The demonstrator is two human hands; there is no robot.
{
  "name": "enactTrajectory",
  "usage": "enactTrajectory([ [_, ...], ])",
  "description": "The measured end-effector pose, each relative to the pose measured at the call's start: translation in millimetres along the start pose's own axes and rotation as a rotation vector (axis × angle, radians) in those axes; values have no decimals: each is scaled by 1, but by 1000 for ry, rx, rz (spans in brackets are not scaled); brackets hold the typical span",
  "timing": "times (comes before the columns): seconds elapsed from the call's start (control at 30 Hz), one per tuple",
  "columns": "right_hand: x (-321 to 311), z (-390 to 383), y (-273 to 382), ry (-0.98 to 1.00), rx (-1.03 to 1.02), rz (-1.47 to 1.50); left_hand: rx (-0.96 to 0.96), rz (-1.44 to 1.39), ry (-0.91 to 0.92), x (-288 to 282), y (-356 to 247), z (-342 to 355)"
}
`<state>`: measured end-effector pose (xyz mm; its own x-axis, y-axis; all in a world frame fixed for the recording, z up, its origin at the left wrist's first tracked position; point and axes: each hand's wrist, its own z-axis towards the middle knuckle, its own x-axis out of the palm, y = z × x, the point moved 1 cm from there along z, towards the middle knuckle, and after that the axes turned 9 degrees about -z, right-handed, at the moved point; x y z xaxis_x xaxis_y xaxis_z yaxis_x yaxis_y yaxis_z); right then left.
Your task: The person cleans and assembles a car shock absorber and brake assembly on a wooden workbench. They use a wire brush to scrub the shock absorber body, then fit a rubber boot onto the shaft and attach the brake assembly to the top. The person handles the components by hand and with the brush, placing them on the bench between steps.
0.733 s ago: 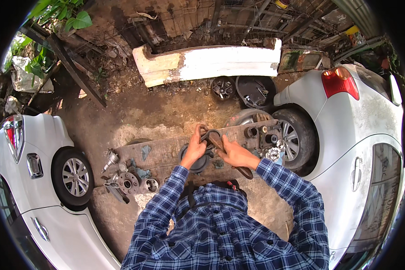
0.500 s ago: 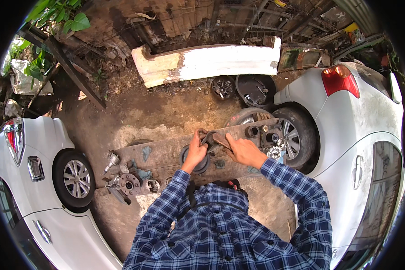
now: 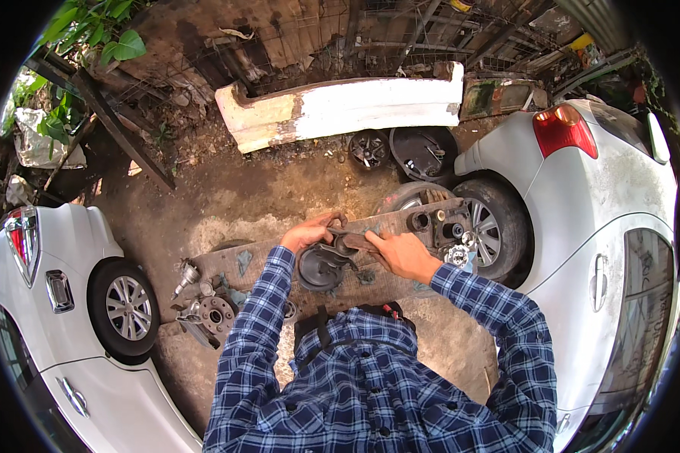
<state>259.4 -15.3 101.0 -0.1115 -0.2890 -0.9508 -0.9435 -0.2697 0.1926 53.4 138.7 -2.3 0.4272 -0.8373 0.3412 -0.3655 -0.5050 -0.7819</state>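
Above the plank bench [image 3: 273,251], my left hand [image 3: 310,232] is closed around the far end of a dark metal car part [image 3: 322,269]. That part has a broad round disc side, turned toward me, and a curved arm. My right hand [image 3: 406,257] pinches a brown flat piece [image 3: 361,243], thumb on top, pressed against the part's arm; its exact kind cannot be made out. On the bench to the left lie a wheel hub [image 3: 217,313] with bolt holes and a slim metal shaft-like part [image 3: 188,276]. Several cylindrical parts [image 3: 453,231] stand at its right end.
A white car [image 3: 83,309] flanks me at the left, another [image 3: 582,204] at the right. Beyond the bench lie a loose tire [image 3: 394,198], a black basin [image 3: 425,151] and a long white bumper [image 3: 378,104]. Blue rags [image 3: 244,258] are on the bench.
My left hand has shifted left and away from me, and the dark part has turned so its round side shows more. My right hand stays close to it with the brown piece.
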Motion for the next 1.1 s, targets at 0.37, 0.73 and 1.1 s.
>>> enactTrajectory([
  [0.37, -8, -4, 13, -13, 84, 38, 414, -146, -251, 30, 43, -12],
  [0.73, 6, 16, -8, -134, -207, -370, -63, -229, -172, -5, 30, 21],
  [1.1, 0, 7, 17, -38, -5, -85, 128, -88, -213, 4, 5, -25],
])
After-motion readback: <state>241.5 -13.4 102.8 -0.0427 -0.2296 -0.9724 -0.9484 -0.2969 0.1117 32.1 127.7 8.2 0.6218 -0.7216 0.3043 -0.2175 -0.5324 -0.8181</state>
